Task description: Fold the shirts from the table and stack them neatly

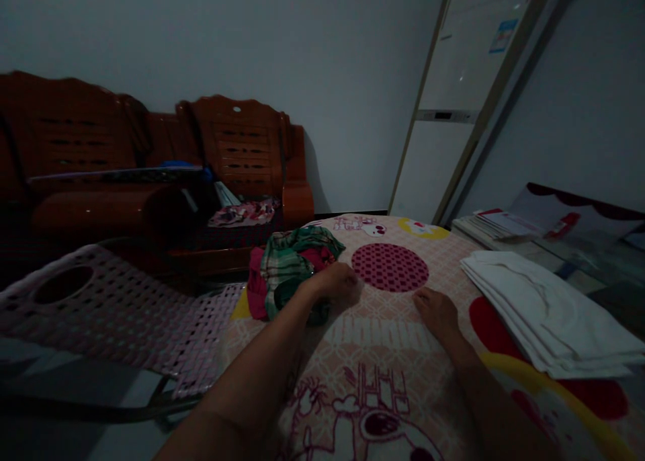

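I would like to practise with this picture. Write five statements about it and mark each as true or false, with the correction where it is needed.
1. The green plaid cloth lies nearer to the left hand than to the right hand. True.
2. The white cloths are scattered on the floor. False: they lie stacked on the patterned cover, to the right of the right hand.
3. The tall white unit has a blue and white label near its top. True.
4. The woven chair stands to the right of the patterned cover. False: it is on the left.
5. The two hands are clasped together. False: they are apart.
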Action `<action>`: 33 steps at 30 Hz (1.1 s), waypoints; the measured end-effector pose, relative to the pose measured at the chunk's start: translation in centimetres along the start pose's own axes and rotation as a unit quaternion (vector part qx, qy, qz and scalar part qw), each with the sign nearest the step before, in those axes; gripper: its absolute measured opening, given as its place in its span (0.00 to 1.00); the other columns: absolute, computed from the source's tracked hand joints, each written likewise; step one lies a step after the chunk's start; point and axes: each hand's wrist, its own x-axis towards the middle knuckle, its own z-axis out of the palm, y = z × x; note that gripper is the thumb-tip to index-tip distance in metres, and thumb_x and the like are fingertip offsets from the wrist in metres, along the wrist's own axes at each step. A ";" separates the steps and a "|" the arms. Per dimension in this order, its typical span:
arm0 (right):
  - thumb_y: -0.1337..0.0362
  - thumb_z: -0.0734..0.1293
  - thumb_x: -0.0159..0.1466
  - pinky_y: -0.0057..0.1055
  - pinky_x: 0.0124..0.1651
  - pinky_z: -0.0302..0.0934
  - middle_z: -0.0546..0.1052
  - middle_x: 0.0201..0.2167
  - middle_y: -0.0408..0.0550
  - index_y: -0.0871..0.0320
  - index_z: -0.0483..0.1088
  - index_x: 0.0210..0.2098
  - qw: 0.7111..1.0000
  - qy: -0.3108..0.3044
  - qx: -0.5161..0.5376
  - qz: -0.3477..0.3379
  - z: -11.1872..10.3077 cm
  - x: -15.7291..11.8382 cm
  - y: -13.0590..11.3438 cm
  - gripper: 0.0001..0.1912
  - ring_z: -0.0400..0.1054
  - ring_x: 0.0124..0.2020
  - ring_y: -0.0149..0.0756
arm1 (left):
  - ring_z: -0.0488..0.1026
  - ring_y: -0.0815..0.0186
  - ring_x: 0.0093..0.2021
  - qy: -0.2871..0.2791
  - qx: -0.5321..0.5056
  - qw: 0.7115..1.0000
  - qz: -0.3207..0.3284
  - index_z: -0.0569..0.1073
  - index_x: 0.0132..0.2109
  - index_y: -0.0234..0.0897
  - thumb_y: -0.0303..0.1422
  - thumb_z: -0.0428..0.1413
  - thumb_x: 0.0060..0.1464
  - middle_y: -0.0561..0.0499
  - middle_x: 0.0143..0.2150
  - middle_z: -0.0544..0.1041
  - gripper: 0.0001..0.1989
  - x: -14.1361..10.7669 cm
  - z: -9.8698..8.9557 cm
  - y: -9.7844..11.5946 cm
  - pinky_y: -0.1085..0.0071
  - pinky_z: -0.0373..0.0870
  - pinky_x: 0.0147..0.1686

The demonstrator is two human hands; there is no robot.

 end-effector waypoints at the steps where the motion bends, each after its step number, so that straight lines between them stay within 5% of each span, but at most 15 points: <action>1: 0.59 0.59 0.66 0.30 0.34 0.53 0.80 0.33 0.50 0.54 0.77 0.36 1.000 0.001 -0.005 0.000 0.0 0.1 -0.1 0.15 0.71 0.34 0.39 | 0.77 0.62 0.39 -0.031 -0.002 0.999 0.006 0.81 0.41 0.38 0.28 0.61 0.45 0.49 0.39 0.82 0.13 -0.5 -0.6 0.0 0.75 0.68 0.38; 8: 0.59 0.60 0.66 0.29 0.33 0.53 0.80 0.33 0.50 0.53 0.77 0.37 1.000 -0.001 -0.003 0.010 0.0 0.1 -0.4 0.14 0.71 0.34 0.38 | 0.76 0.62 0.34 -0.093 0.051 0.994 -0.014 0.81 0.37 0.40 0.25 0.67 0.33 0.50 0.35 0.82 0.18 -2.3 -1.8 0.4 0.75 0.66 0.31; 15: 0.60 0.60 0.65 0.29 0.34 0.54 0.80 0.33 0.49 0.54 0.77 0.36 1.000 0.007 0.022 0.008 -0.3 -0.2 -0.7 0.14 0.71 0.33 0.37 | 0.74 0.62 0.30 -0.054 0.052 0.996 -0.052 0.78 0.24 0.36 0.14 0.53 0.36 0.50 0.25 0.78 0.14 -2.3 -1.5 0.0 0.72 0.67 0.32; 20: 0.59 0.61 0.63 0.30 0.34 0.58 0.80 0.32 0.51 0.56 0.77 0.34 0.995 0.028 0.090 0.011 -0.3 0.0 -0.8 0.13 0.72 0.33 0.39 | 0.73 0.67 0.31 0.033 -0.100 0.994 0.004 0.78 0.28 0.35 0.16 0.54 0.38 0.52 0.28 0.78 0.13 -1.5 -1.8 1.0 0.76 0.66 0.33; 25: 0.55 0.69 0.55 0.30 0.25 0.61 0.77 0.24 0.45 0.58 0.77 0.40 0.930 -0.069 0.362 -0.009 0.1 0.0 -2.9 0.17 0.67 0.22 0.35 | 0.72 0.69 0.30 0.123 -0.371 0.914 0.112 0.77 0.31 0.31 0.22 0.58 0.43 0.52 0.29 0.76 0.05 0.1 0.5 5.8 0.77 0.67 0.32; 28: 0.58 0.74 0.50 0.30 0.25 0.63 0.77 0.25 0.44 0.57 0.77 0.43 0.882 -0.142 0.443 -0.068 0.3 -0.4 -4.7 0.21 0.66 0.21 0.34 | 0.73 0.67 0.34 0.173 -0.415 0.878 0.162 0.78 0.31 0.32 0.23 0.60 0.45 0.49 0.33 0.77 0.04 0.7 2.5 8.7 0.75 0.68 0.35; 31: 0.58 0.73 0.52 0.32 0.32 0.68 0.78 0.29 0.46 0.55 0.78 0.39 0.870 -0.093 0.477 -0.085 0.4 -0.8 -5.5 0.15 0.70 0.27 0.37 | 0.75 0.64 0.40 0.211 -0.376 0.879 0.202 0.78 0.34 0.34 0.22 0.58 0.48 0.47 0.36 0.78 0.06 0.6 3.3 10.1 0.71 0.70 0.42; 33: 0.57 0.71 0.54 0.32 0.31 0.68 0.77 0.25 0.46 0.56 0.78 0.34 0.861 -0.053 0.505 -0.030 0.2 -0.6 -5.0 0.11 0.71 0.27 0.37 | 0.74 0.62 0.45 0.245 -0.323 0.889 0.215 0.79 0.37 0.35 0.22 0.56 0.50 0.46 0.40 0.79 0.09 0.5 3.0 9.8 0.67 0.69 0.49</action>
